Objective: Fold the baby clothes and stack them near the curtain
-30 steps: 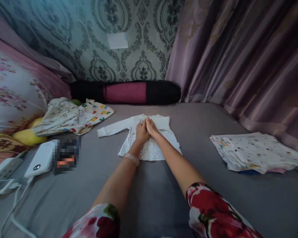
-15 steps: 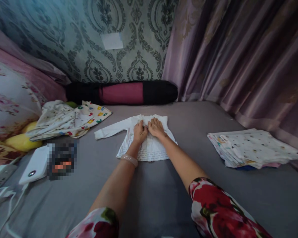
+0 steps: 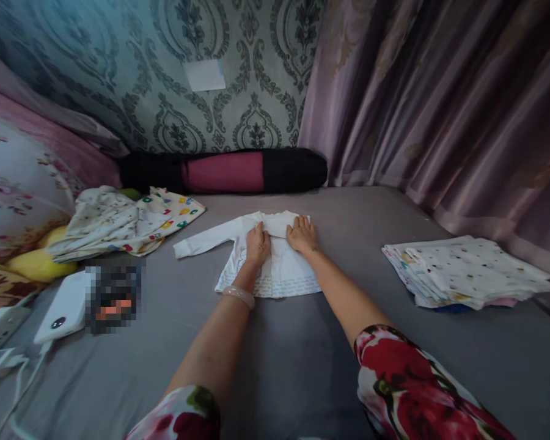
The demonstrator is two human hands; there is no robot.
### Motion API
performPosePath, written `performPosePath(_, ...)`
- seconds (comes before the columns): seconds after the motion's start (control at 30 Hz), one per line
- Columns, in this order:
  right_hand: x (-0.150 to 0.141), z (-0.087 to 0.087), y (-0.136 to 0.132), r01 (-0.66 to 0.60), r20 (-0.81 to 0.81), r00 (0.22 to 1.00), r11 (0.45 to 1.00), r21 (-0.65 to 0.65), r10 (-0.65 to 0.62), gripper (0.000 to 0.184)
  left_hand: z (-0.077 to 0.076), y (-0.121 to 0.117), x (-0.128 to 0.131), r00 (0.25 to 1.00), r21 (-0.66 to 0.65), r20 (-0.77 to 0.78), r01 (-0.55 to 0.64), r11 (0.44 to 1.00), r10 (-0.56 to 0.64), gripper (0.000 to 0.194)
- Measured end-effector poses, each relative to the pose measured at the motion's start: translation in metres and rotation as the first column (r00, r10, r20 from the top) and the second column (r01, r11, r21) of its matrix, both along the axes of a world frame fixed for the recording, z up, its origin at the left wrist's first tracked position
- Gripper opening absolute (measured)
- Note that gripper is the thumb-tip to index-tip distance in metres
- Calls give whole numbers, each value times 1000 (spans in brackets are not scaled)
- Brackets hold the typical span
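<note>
A small white long-sleeved shirt (image 3: 282,263) lies spread on the grey bed sheet, with a drawing on its chest and rows of print along the hem. Its left-hand sleeve (image 3: 204,237) reaches out to the side, while the other sleeve (image 3: 277,225) is folded across the chest. My left hand (image 3: 258,245) is closed on the shirt near the inner end of the folded sleeve; its fingertips are partly hidden. Flat on the folded sleeve near the right-hand shoulder rests my right hand (image 3: 303,234), fingers stretched out.
A stack of folded clothes (image 3: 467,272) lies to the right. On the left are loose patterned clothes (image 3: 132,223), a white power bank (image 3: 64,308), a power strip (image 3: 4,327) with cables and a blurred-out item (image 3: 114,299). A black and maroon bolster (image 3: 224,172) lies along the wall.
My right hand has slid right along the folded sleeve, away from my left hand, which stays nearly in place. More of the folded sleeve shows between them.
</note>
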State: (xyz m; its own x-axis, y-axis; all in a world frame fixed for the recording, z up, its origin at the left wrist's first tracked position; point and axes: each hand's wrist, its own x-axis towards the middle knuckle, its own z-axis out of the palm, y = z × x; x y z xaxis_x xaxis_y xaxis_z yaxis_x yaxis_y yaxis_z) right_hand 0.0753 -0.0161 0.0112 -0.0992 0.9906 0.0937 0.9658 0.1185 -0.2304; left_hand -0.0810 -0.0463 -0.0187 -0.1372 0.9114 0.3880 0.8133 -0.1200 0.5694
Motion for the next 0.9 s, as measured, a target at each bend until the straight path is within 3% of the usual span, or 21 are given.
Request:
performPosePath(0.1, 2, 1, 1, 35, 17, 999, 999, 16, -35, 61, -2, 1, 1, 1000, 18, -12, -13, 1000, 13, 39)
performPosePath(0.27, 6, 9, 12, 43, 11, 999, 992, -117, -42, 61, -3, 2, 2, 999, 66, -6, -34, 997, 34, 35)
performPosePath(0.63, 16, -8, 12, 32, 77, 997, 999, -6, -32, 67, -5, 0, 2, 998, 67, -39, -49, 997, 52, 34)
performPosePath(0.9, 14, 4, 17, 34, 92, 995, 995, -95, -26, 69, -6, -1, 2, 998, 89, -43, -36, 995, 40, 33)
